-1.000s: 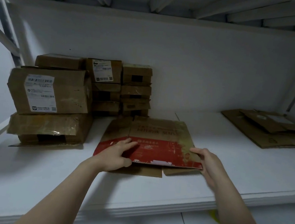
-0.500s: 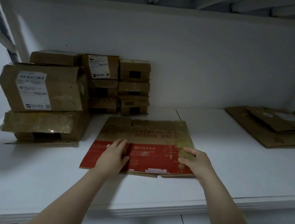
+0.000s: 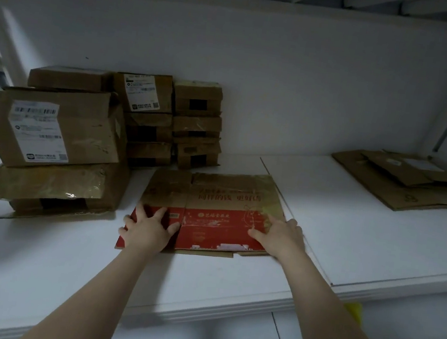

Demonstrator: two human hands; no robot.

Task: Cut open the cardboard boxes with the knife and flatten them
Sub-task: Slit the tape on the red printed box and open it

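The step in hand looks like the flattening: the red-and-brown carton lies collapsed on the white shelf, near its middle and a little back from the front lip, with both palms on its red near panel. The left hand rests spread and flat over the near left corner; the right hand lies flat on the near right end, fingers straight, neither one curled round anything. To do this well, I judge the weight should go down through the heels of the palms and travel outward along the creases, since a brown flap pokes out under the near edge and may spring up if only the middle is pressed. No knife shows anywhere (so I cannot say where it was laid). As for room: the leaning stack of taped boxes stands just beside the carton's left far corner, and the smaller stacked boxes sit close behind it, so sliding left or back would risk nudging them. To the right the shelf is bare up to the pile of flattened cardboard, well apart, which seems the natural place to slide this one, minding the board seam along its right edge.
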